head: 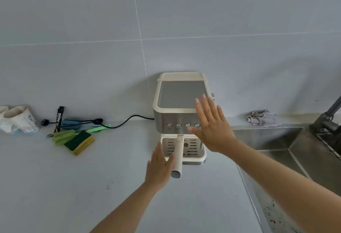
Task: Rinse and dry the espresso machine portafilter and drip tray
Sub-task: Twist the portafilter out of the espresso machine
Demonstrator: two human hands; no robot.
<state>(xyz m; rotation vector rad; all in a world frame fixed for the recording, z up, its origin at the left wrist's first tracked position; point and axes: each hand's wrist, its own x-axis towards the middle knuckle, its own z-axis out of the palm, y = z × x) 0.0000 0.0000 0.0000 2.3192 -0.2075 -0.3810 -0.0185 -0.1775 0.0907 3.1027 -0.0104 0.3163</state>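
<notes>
A cream and steel espresso machine stands against the wall on the grey counter. The portafilter is locked in, its cream handle pointing toward me over the slotted cream drip tray. My left hand is open, fingers apart, just left of the handle and touching nothing that I can see. My right hand is open and spread in front of the machine's right front corner, covering part of the button row.
A steel sink lies to the right with a dark faucet at its far corner. A grey cloth sits behind the sink. Left of the machine lie a green-yellow sponge, brushes, a black power cord and white cups.
</notes>
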